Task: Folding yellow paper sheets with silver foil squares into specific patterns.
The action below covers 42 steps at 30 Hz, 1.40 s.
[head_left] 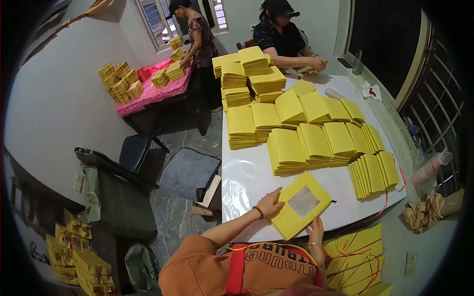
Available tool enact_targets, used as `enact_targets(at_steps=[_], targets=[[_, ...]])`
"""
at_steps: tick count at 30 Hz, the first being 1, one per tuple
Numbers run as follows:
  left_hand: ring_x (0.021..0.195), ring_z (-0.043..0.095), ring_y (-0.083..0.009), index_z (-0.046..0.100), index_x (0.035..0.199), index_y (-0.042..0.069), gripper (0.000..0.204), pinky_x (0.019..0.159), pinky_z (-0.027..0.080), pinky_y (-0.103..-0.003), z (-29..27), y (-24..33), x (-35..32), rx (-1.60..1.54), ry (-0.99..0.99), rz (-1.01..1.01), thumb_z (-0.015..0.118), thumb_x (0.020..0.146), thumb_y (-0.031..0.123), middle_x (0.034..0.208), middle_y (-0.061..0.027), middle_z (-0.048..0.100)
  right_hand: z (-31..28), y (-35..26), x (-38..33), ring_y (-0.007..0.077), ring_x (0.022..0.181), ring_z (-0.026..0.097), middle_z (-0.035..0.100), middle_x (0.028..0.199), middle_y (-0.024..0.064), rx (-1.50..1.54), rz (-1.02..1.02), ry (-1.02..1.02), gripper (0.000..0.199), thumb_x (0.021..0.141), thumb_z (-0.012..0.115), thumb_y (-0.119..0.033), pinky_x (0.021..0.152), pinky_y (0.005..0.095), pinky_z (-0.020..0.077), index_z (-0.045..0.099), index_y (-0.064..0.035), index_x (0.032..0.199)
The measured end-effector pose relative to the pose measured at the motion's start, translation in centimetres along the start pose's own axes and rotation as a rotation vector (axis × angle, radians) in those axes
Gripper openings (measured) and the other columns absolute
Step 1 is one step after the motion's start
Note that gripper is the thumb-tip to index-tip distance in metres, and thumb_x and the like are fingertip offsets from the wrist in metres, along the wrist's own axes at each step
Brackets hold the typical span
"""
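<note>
A flat yellow paper bag [281, 217] with a silvery-grey square [303, 201] on its face lies turned at an angle at the table's near edge. My left hand [269, 203], a dark bead bracelet at its wrist, grips the bag's left edge with thumb and fingers. On its lower right edge is my right hand [315, 231], its fingertips partly hidden by the paper. A small dark tip sticks out by the bag's right corner. Just beyond it, folded yellow paper stacks [288, 151] stand in leaning rows on the white tabletop [247, 190].
Higher yellow stacks [234, 96] fill the far left of the table. One co-worker [284, 44] sits at its far end; another [200, 42] stands by a pink-covered table [153, 96]. Yellow pieces with red cords [355, 256] hang at my right. A black chair [136, 153] stands left.
</note>
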State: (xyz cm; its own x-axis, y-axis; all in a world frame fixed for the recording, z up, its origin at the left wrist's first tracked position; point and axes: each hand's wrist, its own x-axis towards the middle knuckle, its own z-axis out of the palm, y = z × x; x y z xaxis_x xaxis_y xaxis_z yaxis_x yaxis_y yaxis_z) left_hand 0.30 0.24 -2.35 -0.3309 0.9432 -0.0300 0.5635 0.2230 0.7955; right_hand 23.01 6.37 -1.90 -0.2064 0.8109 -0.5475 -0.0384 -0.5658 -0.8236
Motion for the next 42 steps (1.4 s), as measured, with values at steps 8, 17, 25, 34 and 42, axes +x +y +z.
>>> enact_targets(at_steps=[8,17,25,34,42], targets=[[0.090,0.054,-0.0430,0.034,0.129,0.003,0.064,0.078,0.045,-0.047,0.8,-2.1,0.6,-0.088,0.018,0.029,0.059,0.075,0.028,0.099,-0.0266,0.057,2.9,2.1,1.6,0.0219,0.102,0.051,0.051,0.117,0.0123,-0.051,-0.271,-0.023,0.047,0.084,0.053,-0.002,0.087,0.0314,0.0403,0.038,0.0018,0.128],[0.096,0.056,-0.0347,0.031,0.130,-0.004,0.068,0.081,0.044,-0.035,0.9,-2.3,0.2,-0.175,0.105,0.030,0.060,0.078,0.028,0.105,-0.0255,0.056,3.4,0.6,2.0,0.0210,0.100,0.053,0.050,0.117,0.0139,0.029,-0.140,0.046,0.054,0.081,0.059,-0.001,0.083,0.0300,0.0445,0.034,0.0014,0.129],[0.094,0.049,-0.0432,0.027,0.133,0.002,0.060,0.083,0.040,-0.047,1.4,-0.8,-0.1,-0.029,0.052,0.028,0.049,0.084,0.029,0.103,-0.0283,0.052,0.5,2.1,3.4,0.0207,0.092,0.057,0.056,0.108,0.0117,0.151,-0.038,-0.010,0.045,0.082,0.060,-0.007,0.076,0.0302,0.0475,0.041,0.0018,0.121],[0.095,0.049,-0.0419,0.027,0.133,0.000,0.059,0.085,0.039,-0.045,2.2,-0.6,1.1,0.010,-0.016,0.054,0.048,0.084,0.028,0.103,-0.0279,0.052,0.3,0.5,3.2,0.0194,0.093,0.056,0.056,0.108,0.0100,0.149,0.007,-0.122,0.043,0.081,0.061,-0.007,0.078,0.0294,0.0455,0.045,0.0035,0.119],[0.098,0.049,-0.0402,0.031,0.129,0.002,0.057,0.085,0.040,-0.045,1.8,0.9,0.8,0.063,-0.073,-0.009,0.053,0.082,0.026,0.111,-0.0252,0.049,0.1,0.5,2.9,0.0225,0.095,0.056,0.054,0.110,0.0113,0.026,-0.081,-0.054,0.040,0.083,0.058,-0.009,0.079,0.0323,0.0463,0.044,0.0024,0.118]])
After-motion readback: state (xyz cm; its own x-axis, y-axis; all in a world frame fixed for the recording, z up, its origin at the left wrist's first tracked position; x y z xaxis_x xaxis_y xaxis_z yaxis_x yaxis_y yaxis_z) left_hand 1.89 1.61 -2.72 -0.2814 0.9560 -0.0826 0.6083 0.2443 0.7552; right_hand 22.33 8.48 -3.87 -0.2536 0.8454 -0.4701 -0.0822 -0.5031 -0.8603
